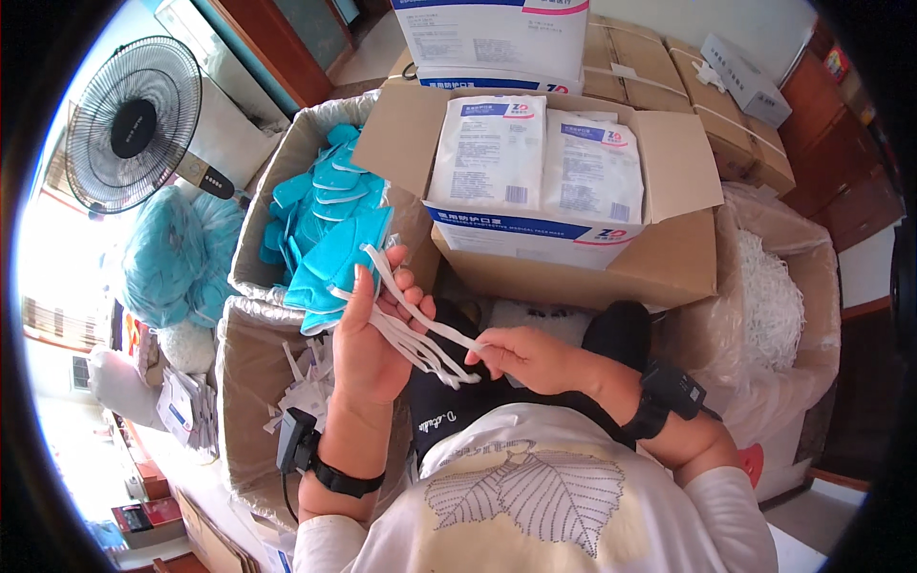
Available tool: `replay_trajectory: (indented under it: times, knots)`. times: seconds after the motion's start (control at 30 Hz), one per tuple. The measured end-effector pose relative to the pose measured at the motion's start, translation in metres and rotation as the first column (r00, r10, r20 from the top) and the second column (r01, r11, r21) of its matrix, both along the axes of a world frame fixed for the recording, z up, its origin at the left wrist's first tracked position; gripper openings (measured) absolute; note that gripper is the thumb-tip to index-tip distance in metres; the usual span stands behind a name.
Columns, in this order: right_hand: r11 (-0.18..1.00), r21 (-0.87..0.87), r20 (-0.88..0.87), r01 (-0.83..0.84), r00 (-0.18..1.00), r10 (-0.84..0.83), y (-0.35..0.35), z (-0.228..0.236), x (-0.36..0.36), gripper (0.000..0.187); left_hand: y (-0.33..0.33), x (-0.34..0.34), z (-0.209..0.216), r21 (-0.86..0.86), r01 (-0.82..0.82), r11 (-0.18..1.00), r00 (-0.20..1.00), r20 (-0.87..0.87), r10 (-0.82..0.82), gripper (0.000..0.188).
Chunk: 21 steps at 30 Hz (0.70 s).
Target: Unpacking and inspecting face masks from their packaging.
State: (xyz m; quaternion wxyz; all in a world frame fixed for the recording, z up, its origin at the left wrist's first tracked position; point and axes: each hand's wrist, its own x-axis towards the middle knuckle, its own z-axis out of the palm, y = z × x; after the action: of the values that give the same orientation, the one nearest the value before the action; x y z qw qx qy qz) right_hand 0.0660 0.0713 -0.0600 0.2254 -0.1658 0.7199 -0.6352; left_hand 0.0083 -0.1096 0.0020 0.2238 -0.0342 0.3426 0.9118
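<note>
And here, in the middle of the frame, the work is all about white straps [415, 349]. The left hand [377, 325] is cupped, palm up, its thumb and curled fingers closed around part of the bunch. Just right of center, the right hand [535, 358] comes in with a narrow pinch, thumb against forefinger on one strap's end. So the step looks like sorting: one strap being singled out from the rest, by my reading. The next move seems to call for a steady left grip and a light pull from the right, keeping the strands from tangling.

Now the straps themselves: flat, narrow, soft-looking bands, slack and gently curved. One runs almost taut between the hands; the others droop together toward lower center, over the dark trousers [435, 392]. Two ends poke out past the left thumb, across a blue mask [334, 263] left of center. Joined to that mask, or only lying in front of it? I can't tell.

The mask is bright turquoise, smooth and folded flat, its edge slanting down beside the left hand. It lies at the near edge of a heap of masks [330, 181] in a plastic-lined box [250, 244], upper left. Away on the right side, another lined box [817, 320] carries a tangled mound of white strands [769, 306].
</note>
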Motion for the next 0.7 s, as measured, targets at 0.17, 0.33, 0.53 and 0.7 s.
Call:
replay_trajectory:
  times: [0.17, 0.33, 0.53, 0.7]
  knots:
    - [0.99, 0.078, -0.089, 0.114, 0.99, -0.107, -0.003, -0.008, 0.006, 0.025, 0.003, 0.003, -0.003, 0.023, 0.02, 1.0, 0.995, 0.095, -0.023, 0.039]
    - [0.977, 0.209, -0.008, -0.039, 0.999, 0.041, 0.003, -0.004, 0.001, 0.023, 0.004, -0.001, 0.0, 0.004, 0.059, 0.998, 0.997, 0.043, -0.059, 0.038]
    - [0.986, 0.164, -0.023, 0.017, 1.0, -0.013, 0.006, -0.011, 0.004, 0.022, 0.009, 0.001, 0.007, -0.072, 0.01, 0.997, 0.998, 0.058, -0.005, 0.042]
    - [0.974, 0.193, -0.218, 0.119, 0.973, -0.075, 0.004, -0.013, 0.002, 0.024, 0.012, 0.003, 0.011, -0.058, 0.056, 0.997, 0.998, 0.045, -0.054, 0.042]
